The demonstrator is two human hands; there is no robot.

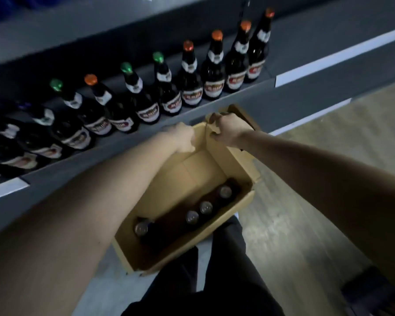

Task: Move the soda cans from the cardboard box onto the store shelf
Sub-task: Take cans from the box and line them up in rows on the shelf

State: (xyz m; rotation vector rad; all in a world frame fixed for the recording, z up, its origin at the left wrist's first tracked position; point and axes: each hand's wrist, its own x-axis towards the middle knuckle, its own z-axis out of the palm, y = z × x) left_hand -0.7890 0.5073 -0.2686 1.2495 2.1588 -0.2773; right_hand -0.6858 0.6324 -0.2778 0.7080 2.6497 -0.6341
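1. A person stands at a store shelf (214,106), both hands on the far end of an open cardboard box (235,169). The left hand (183,136) is curled over the far rim. The right hand (228,131) is pinching an upright flap at the box's far right corner.

2. Four soda cans (193,217) stand upright inside the box, along its right wall and near end; none has reached the shelf.

3. The step appears to be steadying or repositioning the box. It is best done with an even hold on both sides, keeping the box level so the cans do not tip, and its open top close under the shelf edge.

4. Beyond the box, dark glass bottles (189,85) with orange and green caps line the grey shelf in a row. To the box's right lies a pale, worn floor (306,201). The aisle is dim.
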